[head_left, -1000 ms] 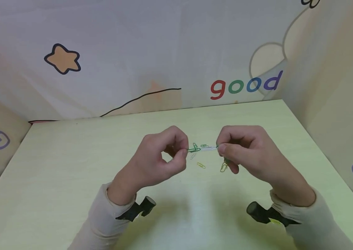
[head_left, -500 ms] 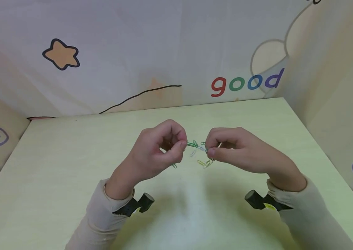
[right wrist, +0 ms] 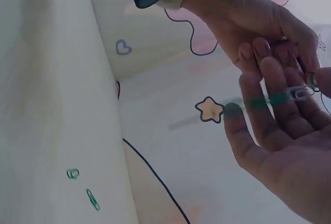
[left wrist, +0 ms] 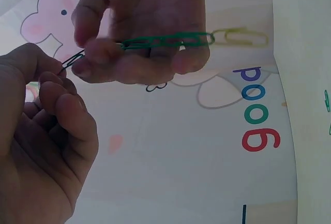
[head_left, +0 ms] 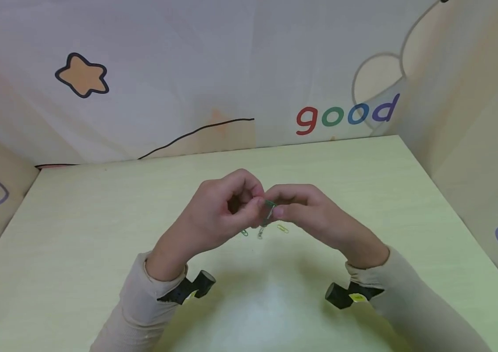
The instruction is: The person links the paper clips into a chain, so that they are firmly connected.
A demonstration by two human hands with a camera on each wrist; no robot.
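Note:
My left hand [head_left: 214, 208] pinches a green paper clip [head_left: 269, 203] between thumb and forefinger. From it hangs a chain of linked paper clips, with a white clip [right wrist: 300, 93], green clips [left wrist: 165, 41] and a yellow clip [left wrist: 240, 36] at its lower end. Close beside it, my right hand [head_left: 315, 210] holds the upper chain between thumb and fingers, its other fingers spread behind the links. The fingers partly hide the joint between the top clips. Under the hands, a loose yellow paper clip [head_left: 282, 228] lies on the table.
The pale green table [head_left: 99, 244] reaches back to a printed cloth wall [head_left: 165, 73]. Another green paper clip [head_left: 244, 232] shows below my left hand. Loose green clips [right wrist: 92, 199] also lie on the table in the right wrist view.
My right hand has moved left, right up to my left hand. The chain, stretched between the hands before, now hangs down. My left hand has stayed nearly in place.

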